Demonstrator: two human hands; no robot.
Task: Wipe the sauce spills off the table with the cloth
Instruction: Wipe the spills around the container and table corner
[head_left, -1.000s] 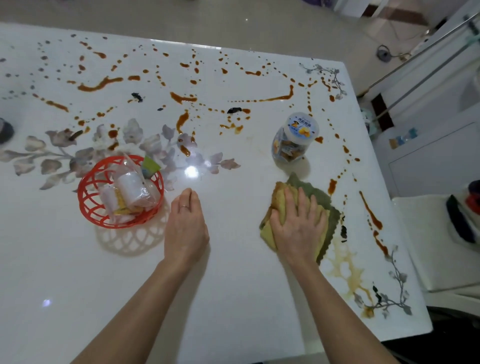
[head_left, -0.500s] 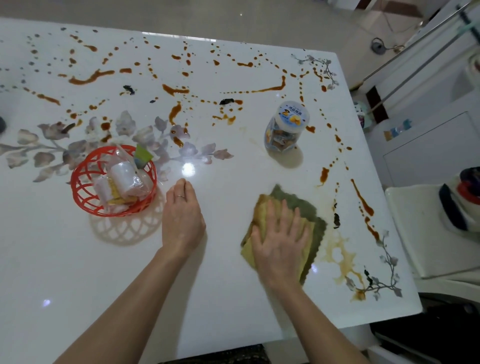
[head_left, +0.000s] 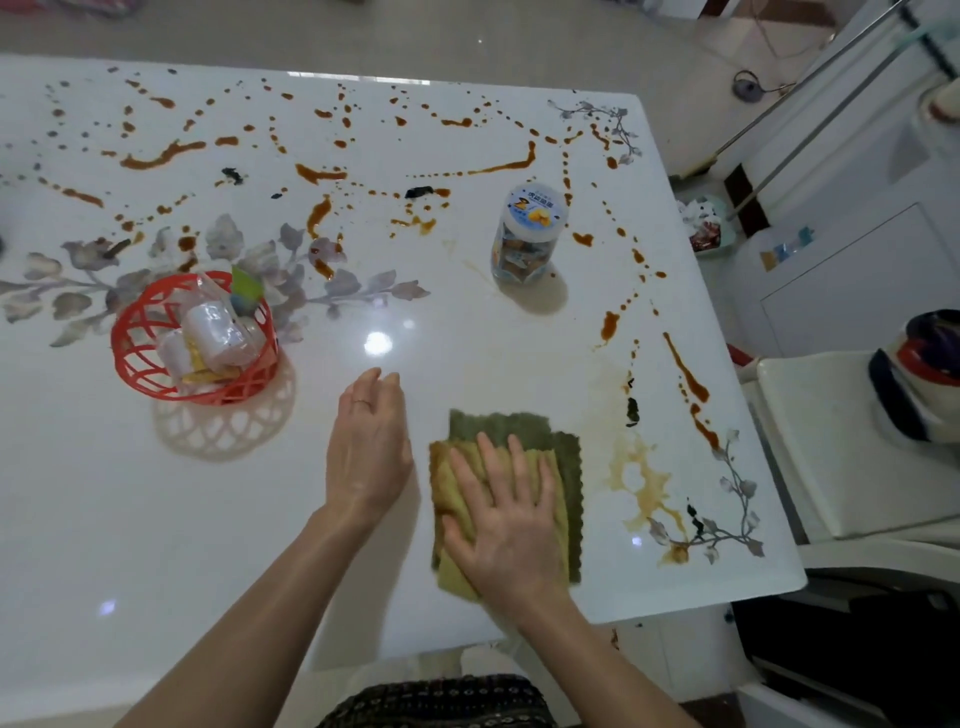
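In the head view, the cloth (head_left: 514, 428) is spread flat on the near right part of the white table (head_left: 156, 545), folded so that a yellow face lies over a green one. It is pressed down by the right hand (head_left: 511, 525), whose fingers are laid straight and spread wide across it, presumably so that pressure is shared over the whole pad. The left hand (head_left: 370, 452) is rested flat on bare tabletop just left of the cloth, fingers straight and close together, holding nothing; it is judged to be placed there as a brace. A pale brown smear (head_left: 641, 483) is seen just right of the cloth, near the table's right edge, with thick streaks (head_left: 685, 371) beyond it. Drops and lines of sauce (head_left: 161, 156) are scattered across the far half, around a lidded jar (head_left: 527, 236) and behind a red basket (head_left: 130, 353) of packets at the left. Most of the wiping is judged not yet done.
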